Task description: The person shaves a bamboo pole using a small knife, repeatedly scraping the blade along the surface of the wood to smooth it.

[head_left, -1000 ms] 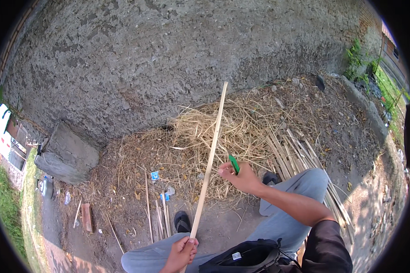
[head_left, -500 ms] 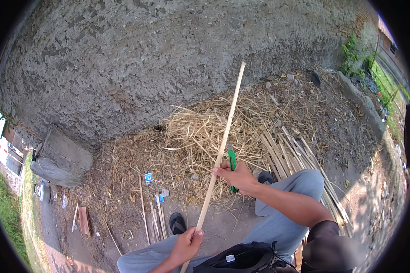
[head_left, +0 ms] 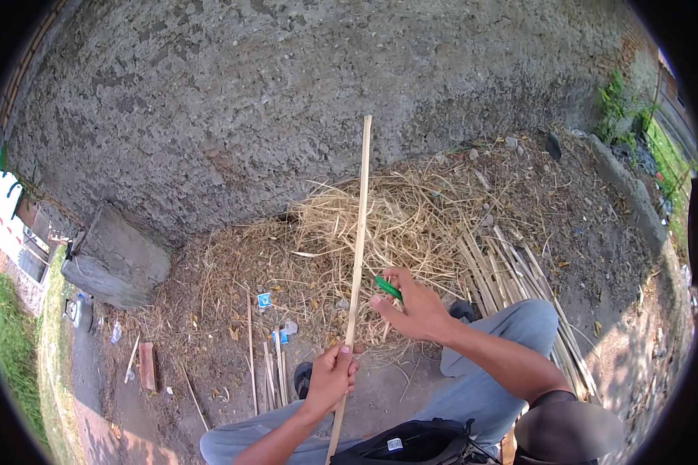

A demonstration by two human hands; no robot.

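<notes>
While my left hand [head_left: 331,377] stays wrapped around the lower part of the long bamboo strip [head_left: 357,232], the strip now stands close to upright against the rough concrete wall [head_left: 287,101]; half a second back its top leaned right, and a second back it tilted less and ended lower on the wall. So the strip is being swung and drawn through my grip, which I judge to be a working pass along its length.

Head view, everything placed from the strip:
- Left hand: fist closed on the strip near its lower end, just above my knee. The strip's foot runs on down past the black bag [head_left: 411,446] in my lap.
- Right hand [head_left: 415,306]: just right of the strip, close to it but not touching that I can see. Fingers pinched on a small green-handled tool [head_left: 388,287], its tip pointing toward the strip. It sat higher and tighter to the strip before; it has dropped a little.
- Behind the strip: a heap of dry shavings and straw [head_left: 395,221] at the foot of the wall.
- Right of it: a bundle of split bamboo slats [head_left: 512,271] lying on the ground beside my grey trouser leg [head_left: 512,333].
- Left of it: a few loose thin sticks [head_left: 250,341], bits of blue litter, a concrete block [head_left: 116,260] further off.
</notes>
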